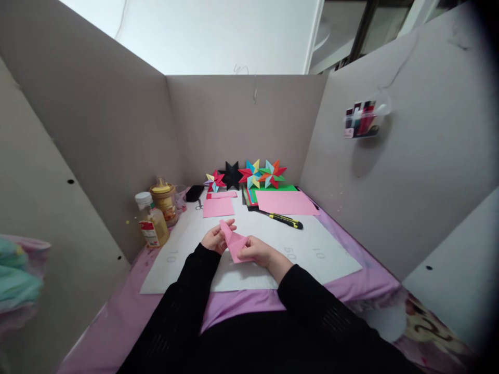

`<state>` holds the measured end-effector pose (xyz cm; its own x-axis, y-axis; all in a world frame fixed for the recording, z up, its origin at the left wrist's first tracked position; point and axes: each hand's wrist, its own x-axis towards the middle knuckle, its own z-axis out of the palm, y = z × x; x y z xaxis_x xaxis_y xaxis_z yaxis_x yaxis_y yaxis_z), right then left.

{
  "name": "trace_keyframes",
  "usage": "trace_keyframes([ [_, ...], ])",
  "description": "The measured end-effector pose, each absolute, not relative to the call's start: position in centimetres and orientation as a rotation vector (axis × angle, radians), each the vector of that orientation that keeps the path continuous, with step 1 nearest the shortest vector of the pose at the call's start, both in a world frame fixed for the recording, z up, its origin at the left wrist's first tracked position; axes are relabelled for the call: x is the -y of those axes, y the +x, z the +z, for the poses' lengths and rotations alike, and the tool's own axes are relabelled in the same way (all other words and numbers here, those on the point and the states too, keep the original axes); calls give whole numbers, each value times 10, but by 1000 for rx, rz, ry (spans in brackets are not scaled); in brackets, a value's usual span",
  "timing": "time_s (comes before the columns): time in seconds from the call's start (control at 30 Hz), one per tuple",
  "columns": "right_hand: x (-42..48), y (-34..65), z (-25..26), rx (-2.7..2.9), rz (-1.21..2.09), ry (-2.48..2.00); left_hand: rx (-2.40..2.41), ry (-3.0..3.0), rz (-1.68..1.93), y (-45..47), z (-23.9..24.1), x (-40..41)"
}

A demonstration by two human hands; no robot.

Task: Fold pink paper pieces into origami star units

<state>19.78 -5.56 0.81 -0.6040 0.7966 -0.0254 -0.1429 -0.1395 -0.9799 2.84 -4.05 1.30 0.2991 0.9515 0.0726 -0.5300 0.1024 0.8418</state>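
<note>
Grey panels wall in the station I am watching from afar, rising around the cloth-draped counter. On it lies the big white sheet, which gives me a plain, flat base to work over. Toward its far right, a large pink sheet rests on a stack of coloured paper; a smaller pink piece lies to its left, well apart from the work. Nearer me are the two hands: my left hand has its grip closed on the upper left of the folded pink paper, and my right hand pinches the right side, thumb on top. That paper is between them, over the near half of the white sheet; I cannot tell from this view whether its lower edge touches down. For a clean fold, I judge, the left hand should simply steady the paper while the right thumb does the pressing, light at first until the edges meet, then firm along the crease from one end to the other. Paper this thin would wrinkle if both hands pulled apart, so I would keep the tension low. Resting it flat would sharpen the line better than pressing in mid-air. Smallest and fussiest is the pointed tip, where any misalignment would show most.
</note>
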Motion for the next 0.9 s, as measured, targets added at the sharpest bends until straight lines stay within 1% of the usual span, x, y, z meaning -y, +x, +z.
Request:
trace_keyframes([
  [0.13, 54, 196, 7, 1429, 1824, -731, -568, 877, 1224, 30, 13, 39],
  [0.53, 51, 194, 4, 1490, 1602, -824, -692, 928, 1309, 36, 11, 33],
  [0.7, 49, 195, 5, 1506, 1575, -791, -655, 909, 1318, 36, 11, 32],
  [0.8, 44, 199, 7, 1398, 1538, -733, -613, 876, 1271, 36, 11, 34],
  [0.9, 39, 201, 10, 1311, 1372, -737, -598, 954, 1090, 38, 9, 37],
])
